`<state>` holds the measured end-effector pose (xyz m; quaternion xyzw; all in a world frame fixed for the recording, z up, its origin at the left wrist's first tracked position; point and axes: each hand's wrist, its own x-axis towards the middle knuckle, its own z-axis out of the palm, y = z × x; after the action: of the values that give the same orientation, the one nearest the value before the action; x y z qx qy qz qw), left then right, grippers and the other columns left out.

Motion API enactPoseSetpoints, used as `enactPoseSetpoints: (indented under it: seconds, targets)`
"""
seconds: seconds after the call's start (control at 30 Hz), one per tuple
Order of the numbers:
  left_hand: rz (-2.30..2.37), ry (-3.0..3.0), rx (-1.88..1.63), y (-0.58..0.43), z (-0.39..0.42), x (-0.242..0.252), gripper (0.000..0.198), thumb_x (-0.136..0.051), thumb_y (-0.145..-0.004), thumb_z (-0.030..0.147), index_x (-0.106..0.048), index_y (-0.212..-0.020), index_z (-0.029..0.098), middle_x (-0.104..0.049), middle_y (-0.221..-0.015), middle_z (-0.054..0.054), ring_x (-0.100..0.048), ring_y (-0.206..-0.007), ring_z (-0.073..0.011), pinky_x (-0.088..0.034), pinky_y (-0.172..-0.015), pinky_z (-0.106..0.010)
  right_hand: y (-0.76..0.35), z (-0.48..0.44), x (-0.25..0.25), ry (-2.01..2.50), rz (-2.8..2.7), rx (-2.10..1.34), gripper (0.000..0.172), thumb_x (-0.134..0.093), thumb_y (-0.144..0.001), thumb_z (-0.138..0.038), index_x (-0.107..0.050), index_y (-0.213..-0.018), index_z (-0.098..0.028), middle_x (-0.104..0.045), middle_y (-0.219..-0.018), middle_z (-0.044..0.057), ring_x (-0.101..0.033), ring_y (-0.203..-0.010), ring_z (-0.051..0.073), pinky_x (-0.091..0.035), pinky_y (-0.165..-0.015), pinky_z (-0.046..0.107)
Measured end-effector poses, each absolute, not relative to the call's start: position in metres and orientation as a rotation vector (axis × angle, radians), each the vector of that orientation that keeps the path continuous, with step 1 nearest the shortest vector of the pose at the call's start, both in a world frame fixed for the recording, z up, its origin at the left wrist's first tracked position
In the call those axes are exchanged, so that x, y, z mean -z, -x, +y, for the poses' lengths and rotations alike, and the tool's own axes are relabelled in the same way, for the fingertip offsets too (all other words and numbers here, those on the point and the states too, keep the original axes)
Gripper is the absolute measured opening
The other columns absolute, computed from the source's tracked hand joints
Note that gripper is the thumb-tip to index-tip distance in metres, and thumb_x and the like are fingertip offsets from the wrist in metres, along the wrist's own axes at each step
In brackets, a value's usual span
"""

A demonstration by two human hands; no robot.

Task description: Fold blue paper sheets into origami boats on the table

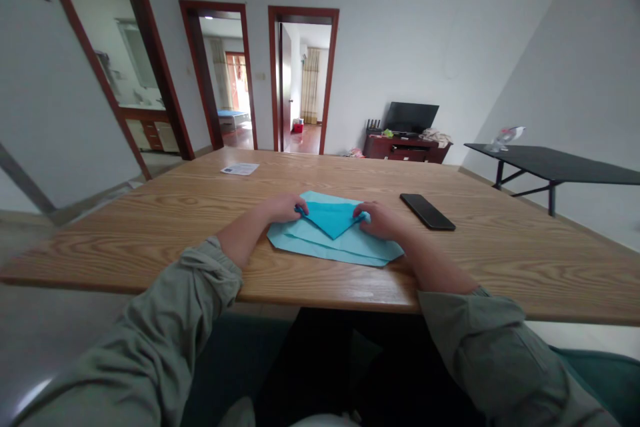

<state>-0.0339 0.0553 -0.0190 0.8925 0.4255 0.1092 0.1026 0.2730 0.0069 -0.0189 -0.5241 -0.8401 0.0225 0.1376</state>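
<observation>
A folded sheet of blue paper (333, 217) forms a downward-pointing triangle over a wider light blue folded paper (340, 250) on the wooden table. My left hand (285, 208) is closed on the triangle's left corner, its thumb and fingers pinching the edge. At the right corner, my right hand (379, 219) pinches the same blue paper. The light blue paper lies flat beneath both hands, with layered folds along its front part. Parts of the fingertips are hidden behind the paper.
A black phone (427, 211) lies right of my right hand on the wooden table (175, 227). A printed card (240, 169) is at the back left. Beyond stand a black folding table (565, 163) at right and a television (411, 118) on a dark red cabinet.
</observation>
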Motion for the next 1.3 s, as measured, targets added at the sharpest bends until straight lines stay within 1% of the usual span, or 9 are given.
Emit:
enactPoseSetpoints:
  seconds: [0.17,0.33,0.43,0.63,0.8,0.87,1.0,1.17,1.3]
  targets:
    - [1.2,-2.543,-0.366,0.041,0.061,0.018,0.031,-0.056,-0.079,0.031,-0.071,-0.104,0.022,-0.07,-0.105,-0.003,-0.063,-0.091,-0.0179,-0.047,-0.079,-0.025,-0.289,0.021,0.031,1.515,-2.281,-0.302,0.031,-0.055,-0.074,-0.013,-0.064,-0.102,-0.022,-0.069,-0.103,0.003,-0.062,-0.092,0.018,-0.047,-0.083,0.027]
    - [1.273,-2.545,-0.454,0.037,0.065,0.026,0.038,-0.052,-0.083,0.034,-0.065,-0.116,0.02,-0.07,-0.104,-0.005,-0.063,-0.091,-0.0177,-0.047,-0.083,-0.027,-0.291,0.032,0.04,1.546,-2.217,-0.244,0.022,-0.053,-0.081,-0.02,-0.064,-0.101,-0.021,-0.07,-0.096,0.004,-0.063,-0.085,0.017,-0.048,-0.078,0.027]
    - [1.333,-2.585,-0.439,0.028,0.06,0.027,0.04,-0.053,-0.082,0.033,-0.063,-0.118,0.022,-0.069,-0.102,-0.003,-0.062,-0.088,-0.0172,-0.047,-0.081,-0.027,-0.284,0.032,0.041,1.576,-2.232,-0.16,0.025,-0.054,-0.082,-0.021,-0.063,-0.106,-0.021,-0.069,-0.096,0.004,-0.063,-0.082,0.017,-0.048,-0.075,0.027]
    - [1.394,-2.792,-0.371,0.019,0.049,0.023,0.025,-0.052,-0.081,0.028,-0.072,-0.094,0.022,-0.066,-0.104,-0.007,-0.06,-0.096,-0.0225,-0.045,-0.088,-0.031,-0.27,0.016,0.026,1.539,-2.405,0.048,0.023,-0.056,-0.079,-0.023,-0.071,-0.097,-0.021,-0.067,-0.104,0.008,-0.061,-0.099,0.023,-0.044,-0.091,0.031]
    - [1.224,-2.801,-0.293,0.026,0.042,0.019,0.048,-0.057,-0.074,0.028,-0.061,-0.122,0.024,-0.061,-0.12,-0.006,-0.057,-0.106,-0.0233,-0.042,-0.095,-0.03,-0.267,0.004,0.019,1.432,-2.505,0.069,0.052,-0.062,-0.074,-0.034,-0.062,-0.124,-0.017,-0.062,-0.122,0.011,-0.056,-0.112,0.027,-0.039,-0.101,0.035]
    - [1.201,-2.792,-0.285,0.026,0.039,0.018,0.054,-0.06,-0.072,0.032,-0.059,-0.126,0.024,-0.061,-0.121,-0.006,-0.056,-0.109,-0.0232,-0.04,-0.097,-0.029,-0.267,0.004,0.02,1.434,-2.51,0.056,0.057,-0.062,-0.075,-0.04,-0.059,-0.127,-0.018,-0.061,-0.123,0.011,-0.056,-0.113,0.027,-0.039,-0.101,0.035]
    - [1.187,-2.81,-0.302,0.022,0.035,0.014,0.046,-0.06,-0.075,0.047,-0.067,-0.114,0.023,-0.063,-0.113,-0.007,-0.058,-0.102,-0.0226,-0.042,-0.092,-0.029,-0.266,0.007,0.022,1.453,-2.5,0.017,0.046,-0.06,-0.078,-0.046,-0.065,-0.116,-0.02,-0.064,-0.114,0.01,-0.06,-0.104,0.024,-0.043,-0.094,0.032]
    - [1.259,-2.795,-0.391,0.017,0.031,0.011,0.038,-0.05,-0.084,0.048,-0.071,-0.103,0.024,-0.066,-0.101,-0.006,-0.06,-0.09,-0.0195,-0.043,-0.078,-0.026,-0.264,0.007,0.021,1.503,-2.397,-0.011,0.037,-0.053,-0.084,-0.046,-0.068,-0.105,-0.019,-0.067,-0.102,0.009,-0.062,-0.09,0.021,-0.045,-0.08,0.027]
    - [1.361,-2.781,-0.466,0.015,0.032,0.011,0.042,-0.043,-0.088,0.051,-0.073,-0.092,0.022,-0.066,-0.095,-0.007,-0.059,-0.083,-0.0187,-0.042,-0.072,-0.027,-0.263,0.008,0.022,1.553,-2.282,-0.096,0.037,-0.049,-0.088,-0.05,-0.069,-0.099,-0.021,-0.068,-0.094,0.007,-0.061,-0.081,0.018,-0.044,-0.071,0.026]
